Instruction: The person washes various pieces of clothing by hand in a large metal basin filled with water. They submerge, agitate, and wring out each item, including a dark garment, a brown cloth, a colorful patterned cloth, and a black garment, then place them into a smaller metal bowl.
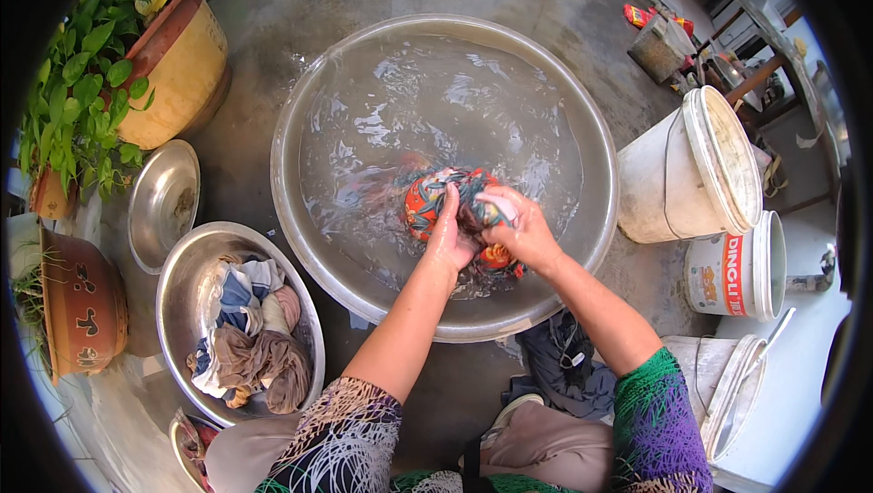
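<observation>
A wide metal basin (290, 213) of cloudy water stands on the floor before me. In its near half, a wet red floral cloth (426, 203) with green leaves is bunched between my hands, partly under the rippled water. My left hand (450, 237) is against the cloth's near side with the thumb pointing up; its other fingers are hidden. Bent around a fold of the same cloth, the fingers of my right hand (522, 227) grip it, and a pale patch shows there.
Left of the basin, a metal bowl (174, 288) holds crumpled clothes (259, 350), with an upright metal lid or dish (164, 203) behind it. Potted plants (174, 70) line the left. White buckets (672, 172) stand along the right. Dark clothing (569, 370) lies near my foot.
</observation>
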{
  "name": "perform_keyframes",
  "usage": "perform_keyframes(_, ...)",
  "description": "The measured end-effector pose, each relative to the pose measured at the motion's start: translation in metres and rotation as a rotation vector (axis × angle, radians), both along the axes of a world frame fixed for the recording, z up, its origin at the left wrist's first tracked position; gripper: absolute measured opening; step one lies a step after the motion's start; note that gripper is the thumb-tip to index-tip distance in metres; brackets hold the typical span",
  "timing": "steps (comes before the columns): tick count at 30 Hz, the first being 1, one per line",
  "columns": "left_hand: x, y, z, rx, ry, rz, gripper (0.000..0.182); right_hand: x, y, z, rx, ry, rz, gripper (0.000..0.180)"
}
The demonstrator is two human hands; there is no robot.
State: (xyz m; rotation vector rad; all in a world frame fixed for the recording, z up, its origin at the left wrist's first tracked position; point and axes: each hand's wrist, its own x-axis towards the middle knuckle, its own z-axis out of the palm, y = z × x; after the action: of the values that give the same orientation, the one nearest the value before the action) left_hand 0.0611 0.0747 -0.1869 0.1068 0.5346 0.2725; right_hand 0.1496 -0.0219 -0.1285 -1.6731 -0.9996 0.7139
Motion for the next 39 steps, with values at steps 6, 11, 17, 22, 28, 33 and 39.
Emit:
perform_keyframes(6, -0.010, -0.021, -0.060, -0.058, -0.203, 0.187, 0.035, -0.032, -0.010, -0.008, -0.159, -0.390, 0.085, 0.026)
perform_keyframes(11, 0.017, 0.034, -0.009, 0.356, 0.173, 0.197, 0.018, 0.026, -0.024, 0.007, -0.277, 0.441, 0.111, 0.050)
perform_keyframes(17, 0.000, 0.065, 0.126, 1.650, 0.494, 0.256, 0.027, 0.041, -0.020, 0.086, -0.132, 0.001, 0.163, 0.063)
perform_keyframes(22, 0.004, 0.059, 0.110, 1.850, 0.504, 0.046, 0.025, 0.061, -0.022, 0.101, -0.288, -0.255, 0.146, 0.059)
perform_keyframes(28, 0.019, 0.014, 0.015, 0.979, 0.366, -0.275, 0.027, 0.073, -0.031, 0.070, -0.927, -0.643, 0.178, 0.070)
perform_keyframes(33, 0.006, 0.006, -0.014, 0.049, 0.232, -0.056, 0.045, 0.053, 0.025, 0.020, -0.456, -0.963, 0.216, 0.081)
perform_keyframes(39, -0.009, -0.013, -0.039, -0.085, 0.335, -0.001, 0.068, 0.037, 0.052, -0.034, -0.993, -0.620, 0.351, 0.107)
